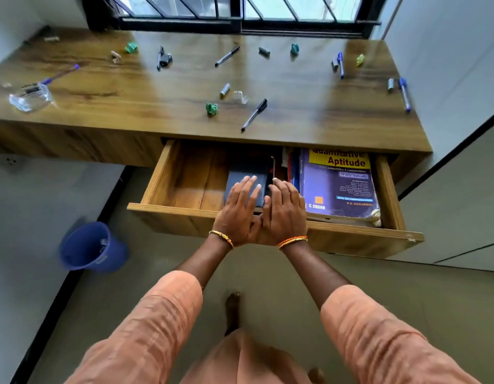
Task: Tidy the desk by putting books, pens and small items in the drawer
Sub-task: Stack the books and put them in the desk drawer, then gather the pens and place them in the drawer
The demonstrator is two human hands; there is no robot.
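The wooden drawer (185, 209) under the desk is pulled out. A dark grey book (247, 173) lies flat in its middle, and my left hand (237, 210) presses on its cover with straight fingers. Beside it, my right hand (284, 209) rests flat with straight fingers on books standing on edge (286, 162). A purple "Quantitative Aptitude" book (343, 184) fills the drawer's right side. On the desk (129, 106) lie several pens, among them a black pen (254, 115) near the front edge and a blue pen (404, 94) at the right, plus small items such as a green clip (211, 108).
A clear glass dish (31, 97) sits at the desk's left end. The drawer's left third shows bare wood. A blue waste bin (92, 248) stands on the floor at the left. A barred window (240, 9) runs behind the desk, and a white wall closes the right.
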